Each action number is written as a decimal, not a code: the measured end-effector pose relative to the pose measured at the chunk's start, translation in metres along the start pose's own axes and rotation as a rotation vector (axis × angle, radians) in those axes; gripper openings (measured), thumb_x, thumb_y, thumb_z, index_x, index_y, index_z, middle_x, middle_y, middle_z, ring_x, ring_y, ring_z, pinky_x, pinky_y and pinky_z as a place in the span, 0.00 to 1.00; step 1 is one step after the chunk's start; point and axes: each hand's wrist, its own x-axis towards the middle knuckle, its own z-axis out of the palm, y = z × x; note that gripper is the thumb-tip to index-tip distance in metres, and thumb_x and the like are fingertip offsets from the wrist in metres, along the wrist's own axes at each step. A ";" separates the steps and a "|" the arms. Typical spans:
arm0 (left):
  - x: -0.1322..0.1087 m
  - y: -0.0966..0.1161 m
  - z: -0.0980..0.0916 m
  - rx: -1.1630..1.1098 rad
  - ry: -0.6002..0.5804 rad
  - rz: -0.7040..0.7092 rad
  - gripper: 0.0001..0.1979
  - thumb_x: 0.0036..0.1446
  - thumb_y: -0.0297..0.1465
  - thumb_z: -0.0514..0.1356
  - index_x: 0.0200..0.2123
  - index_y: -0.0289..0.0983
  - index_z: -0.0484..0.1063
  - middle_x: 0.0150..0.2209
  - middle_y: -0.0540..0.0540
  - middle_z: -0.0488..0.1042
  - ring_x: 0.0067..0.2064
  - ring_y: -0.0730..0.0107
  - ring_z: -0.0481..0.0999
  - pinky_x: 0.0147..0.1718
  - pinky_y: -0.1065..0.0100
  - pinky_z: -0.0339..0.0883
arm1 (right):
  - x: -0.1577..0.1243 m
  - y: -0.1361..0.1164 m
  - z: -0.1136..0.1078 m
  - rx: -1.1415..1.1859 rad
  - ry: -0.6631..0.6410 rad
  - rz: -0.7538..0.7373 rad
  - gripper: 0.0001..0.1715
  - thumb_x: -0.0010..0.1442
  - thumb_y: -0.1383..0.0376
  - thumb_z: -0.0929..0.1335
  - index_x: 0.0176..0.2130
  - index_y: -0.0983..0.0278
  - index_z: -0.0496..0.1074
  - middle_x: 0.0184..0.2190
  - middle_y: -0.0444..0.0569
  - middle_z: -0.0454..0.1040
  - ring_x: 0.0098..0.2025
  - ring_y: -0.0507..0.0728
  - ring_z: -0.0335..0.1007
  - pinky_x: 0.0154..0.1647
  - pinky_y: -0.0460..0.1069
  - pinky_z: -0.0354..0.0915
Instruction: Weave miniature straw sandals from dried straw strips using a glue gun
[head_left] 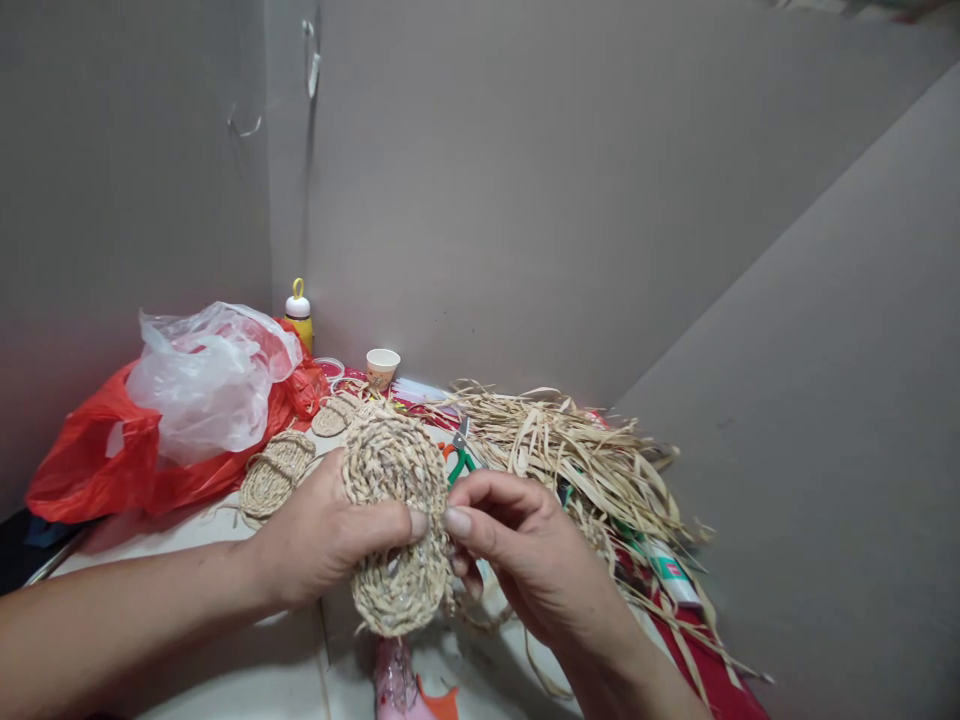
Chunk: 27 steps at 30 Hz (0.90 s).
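My left hand grips a coiled, braided straw piece, its thumb pressed across the front near the middle. The piece is held upright and is long and rounded, shaped much like a sole. At its right edge my right hand is closed in a pinch, thumb against forefinger. What lies between those fingertips is too small to make out. Behind the piece, scissors with green and orange handles are partly hidden. Another oval braided piece and a smaller coiled piece lie to the left.
A heap of dry straw strips spreads over the right of the table. Red and white plastic bags are bunched at the left. A yellow bottle and a paper cup stand by the wall. A pink object lies in front.
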 end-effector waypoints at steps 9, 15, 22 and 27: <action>-0.002 -0.001 0.004 0.030 -0.004 0.001 0.12 0.49 0.28 0.64 0.40 0.36 0.76 0.23 0.46 0.75 0.26 0.61 0.76 0.29 0.62 0.71 | -0.004 0.002 0.006 0.029 -0.006 0.075 0.10 0.50 0.62 0.77 0.26 0.62 0.74 0.15 0.38 0.69 0.14 0.45 0.61 0.14 0.39 0.63; 0.001 -0.004 0.002 0.005 0.014 -0.028 0.16 0.49 0.29 0.63 0.44 0.35 0.75 0.23 0.46 0.75 0.25 0.62 0.75 0.30 0.59 0.71 | -0.002 0.000 0.009 0.050 0.046 0.086 0.12 0.47 0.63 0.77 0.26 0.63 0.72 0.15 0.36 0.66 0.14 0.45 0.60 0.13 0.39 0.62; 0.004 -0.010 0.000 -0.074 0.005 -0.014 0.12 0.47 0.26 0.62 0.38 0.35 0.76 0.24 0.47 0.75 0.26 0.64 0.75 0.31 0.60 0.70 | -0.001 -0.001 0.006 0.010 0.057 -0.008 0.10 0.48 0.64 0.77 0.25 0.64 0.74 0.15 0.38 0.68 0.17 0.47 0.64 0.15 0.39 0.64; 0.004 -0.006 0.000 -0.078 -0.035 0.009 0.07 0.47 0.28 0.63 0.33 0.34 0.76 0.25 0.46 0.75 0.29 0.63 0.75 0.32 0.61 0.70 | -0.003 -0.003 0.002 -0.045 0.039 -0.032 0.09 0.52 0.61 0.74 0.26 0.64 0.77 0.20 0.44 0.75 0.19 0.48 0.69 0.18 0.40 0.66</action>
